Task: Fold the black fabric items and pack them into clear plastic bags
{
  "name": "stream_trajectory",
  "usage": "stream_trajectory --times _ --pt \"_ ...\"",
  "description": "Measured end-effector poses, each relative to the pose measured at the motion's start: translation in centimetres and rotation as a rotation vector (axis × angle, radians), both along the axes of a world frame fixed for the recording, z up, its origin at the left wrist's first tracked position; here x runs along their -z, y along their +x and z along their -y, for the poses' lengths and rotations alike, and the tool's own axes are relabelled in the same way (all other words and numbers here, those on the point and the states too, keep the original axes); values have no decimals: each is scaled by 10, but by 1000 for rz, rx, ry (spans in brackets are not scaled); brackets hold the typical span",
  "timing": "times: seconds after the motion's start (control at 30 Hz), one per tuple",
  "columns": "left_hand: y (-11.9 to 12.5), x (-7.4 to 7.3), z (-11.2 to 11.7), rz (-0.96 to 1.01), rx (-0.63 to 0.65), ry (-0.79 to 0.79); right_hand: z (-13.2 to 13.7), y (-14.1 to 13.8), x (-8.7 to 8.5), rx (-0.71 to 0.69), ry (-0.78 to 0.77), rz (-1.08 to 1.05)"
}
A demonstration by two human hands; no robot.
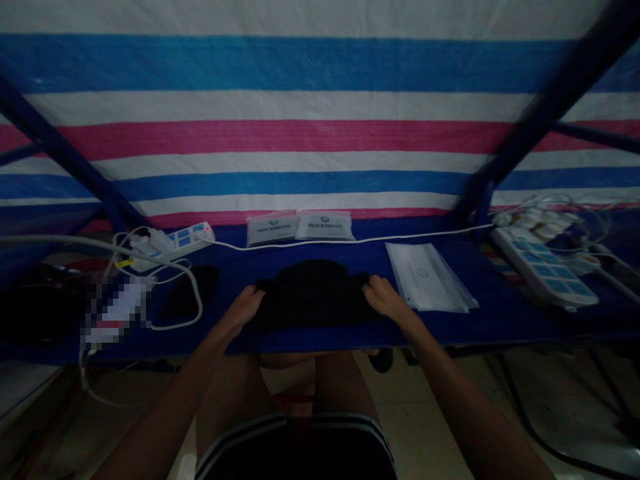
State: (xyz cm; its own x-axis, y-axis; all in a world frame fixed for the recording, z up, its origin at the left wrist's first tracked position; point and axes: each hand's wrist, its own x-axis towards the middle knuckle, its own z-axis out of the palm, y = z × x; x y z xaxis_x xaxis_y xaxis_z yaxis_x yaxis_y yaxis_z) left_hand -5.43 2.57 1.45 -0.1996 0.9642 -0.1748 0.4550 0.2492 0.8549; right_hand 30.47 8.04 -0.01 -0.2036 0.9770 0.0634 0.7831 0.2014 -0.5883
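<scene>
A black piece of cloth (313, 297) lies spread on the blue table (230, 340) in front of me; its folds are too dark to tell what garment it is. My left hand (249, 303) grips its left edge with closed fingers. At the opposite edge, my right hand (381, 295) pinches the cloth. Just right of that hand is a stack of clear plastic zip bags (425, 277). Behind the cloth, two packed bags marked ROCKBROS, a left one (273, 229) and a right one (325, 226), lie side by side.
A power strip (190, 237) with plugs and cables stands at the left, near a small black item (187, 291). Another power strip (547, 267) sits at the right beside tangled cables. A white cable (370, 239) crosses the table's back. Striped sheeting (300, 137) hangs behind.
</scene>
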Motion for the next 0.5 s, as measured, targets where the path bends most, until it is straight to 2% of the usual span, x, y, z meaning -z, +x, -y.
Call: stream_trajectory --times 0.2,0.3,0.4,0.5 --pt "3 -3 -2 66 66 -54 -7 -2 -3 13 -75 -8" --pt "4 -3 -2 69 74 13 0 3 -6 -5 -75 -85" --pt "4 -4 -2 59 73 109 5 8 -7 -105 -90 -262" --pt "4 -11 -3 -5 152 203 8 11 -7 -183 -46 -412"
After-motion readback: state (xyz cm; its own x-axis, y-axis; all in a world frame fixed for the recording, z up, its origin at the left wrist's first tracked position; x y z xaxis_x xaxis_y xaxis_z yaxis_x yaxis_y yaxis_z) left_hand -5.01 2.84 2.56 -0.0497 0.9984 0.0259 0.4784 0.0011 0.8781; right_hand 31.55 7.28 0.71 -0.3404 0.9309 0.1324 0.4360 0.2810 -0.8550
